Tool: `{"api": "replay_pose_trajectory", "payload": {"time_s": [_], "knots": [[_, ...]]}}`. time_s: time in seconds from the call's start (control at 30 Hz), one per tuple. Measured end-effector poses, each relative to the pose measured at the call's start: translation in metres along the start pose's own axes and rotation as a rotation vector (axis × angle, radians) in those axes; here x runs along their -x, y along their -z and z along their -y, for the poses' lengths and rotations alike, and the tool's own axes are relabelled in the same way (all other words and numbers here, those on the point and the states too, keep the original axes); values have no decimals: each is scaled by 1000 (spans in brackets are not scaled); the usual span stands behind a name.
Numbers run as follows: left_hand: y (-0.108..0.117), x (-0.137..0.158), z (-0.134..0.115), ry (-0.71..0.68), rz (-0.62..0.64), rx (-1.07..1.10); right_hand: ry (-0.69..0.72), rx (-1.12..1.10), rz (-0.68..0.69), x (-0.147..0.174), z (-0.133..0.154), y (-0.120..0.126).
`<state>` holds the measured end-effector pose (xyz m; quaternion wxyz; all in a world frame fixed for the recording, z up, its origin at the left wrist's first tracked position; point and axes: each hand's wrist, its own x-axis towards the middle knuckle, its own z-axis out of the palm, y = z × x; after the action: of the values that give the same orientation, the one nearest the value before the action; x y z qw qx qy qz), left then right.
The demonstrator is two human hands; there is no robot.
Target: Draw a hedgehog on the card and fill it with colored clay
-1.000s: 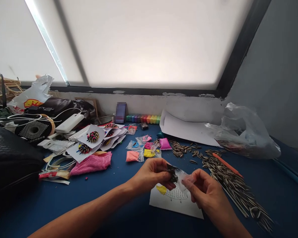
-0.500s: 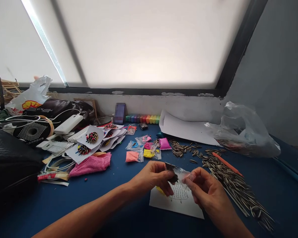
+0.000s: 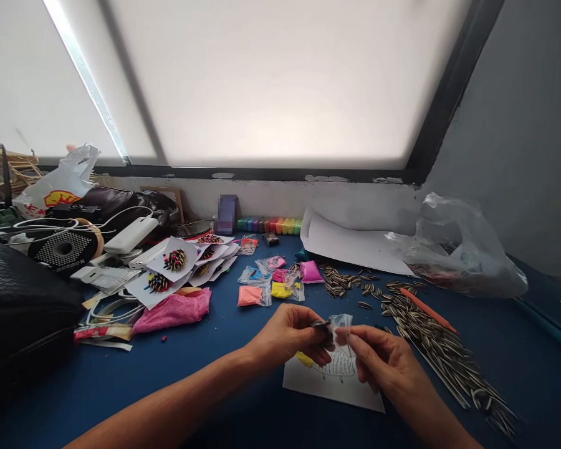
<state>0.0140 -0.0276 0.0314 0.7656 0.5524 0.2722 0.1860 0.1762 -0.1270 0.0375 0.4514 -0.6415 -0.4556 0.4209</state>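
My left hand [image 3: 290,337] is closed on a small clear plastic bag [image 3: 342,322] with a black lump, apparently modelling clay, inside or at its mouth. At the bag's other side, my right hand [image 3: 386,358] has thumb and forefinger pinched on the clear plastic. Below both hands lies a white sheet of paper [image 3: 330,394] bearing a pen drawing of an oval body [image 3: 341,365] with short marks and two legs. A flattened yellow patch [image 3: 304,358] sits on the drawing's left part, partly hidden by my left hand.
Small bags of coloured clay [image 3: 250,295] lie beyond my hands. Striped sunflower seeds [image 3: 439,343] and an orange stick [image 3: 427,310] are to the right. Seed-decorated papers [image 3: 175,259], a pink cloth [image 3: 175,312] and a black bag [image 3: 23,312] crowd the left. A plastic bag [image 3: 477,249] stands back right.
The clear bag, stretched between both hands before, now stands up more from my left hand. My right fingers have shifted slightly down along its edge. More of the yellow patch shows.
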Motion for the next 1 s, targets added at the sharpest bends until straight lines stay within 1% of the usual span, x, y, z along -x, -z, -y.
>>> {"api": "replay_pose_trajectory", "payload": {"time_s": [0.13, 0.27, 0.43, 0.57, 0.73, 0.9, 1.0], "knots": [[-1, 1, -2, 12, 35, -10, -3, -2, 42, 0, -1, 1], [0, 1, -2, 3, 57, -54, 31, -6, 18, 1, -1, -2], [1, 0, 3, -30, 5, -149, 80, 9, 4, 2, -1, -5], [-2, 1, 7, -57, -1, -188, 109, 49, 37, 2, -4, -5], [-7, 1, 8, -41, -5, -163, 150, 118, 68, 2, -8, -4], [-9, 2, 5, 7, 30, -123, 249, 204, 53, 1, -11, -3], [-8, 3, 3, 7, 64, -107, 310, 268, 20, 1, -13, -2]]}}
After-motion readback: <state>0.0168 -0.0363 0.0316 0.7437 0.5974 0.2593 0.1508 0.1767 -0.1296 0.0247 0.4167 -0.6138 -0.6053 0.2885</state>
